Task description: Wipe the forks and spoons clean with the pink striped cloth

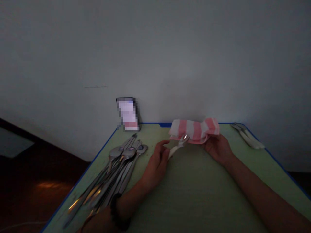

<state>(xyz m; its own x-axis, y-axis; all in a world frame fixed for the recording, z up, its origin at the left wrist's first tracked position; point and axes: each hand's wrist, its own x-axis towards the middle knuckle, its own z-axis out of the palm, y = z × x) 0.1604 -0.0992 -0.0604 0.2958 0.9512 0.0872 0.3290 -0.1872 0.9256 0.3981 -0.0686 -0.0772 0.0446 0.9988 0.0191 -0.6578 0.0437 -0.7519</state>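
My left hand (156, 165) is closed around the pale handle of a fork (181, 142), its metal head pointing up and to the right. A pink and white striped cloth (191, 129) is gripped at its right end by my right hand (218, 149), whose fingertips are partly hidden behind it. The fork's head lies against the near edge of the cloth. Left of my left hand is a loose pile of metal spoons and other cutlery (127, 155), partly hidden by my forearm.
Forks with pale handles (250, 139) lie at the table's far right corner. A phone (130, 113) with a lit, blurred screen leans on the wall (182, 58) at the far left corner. The pale green table (194, 200) has a blue edge.
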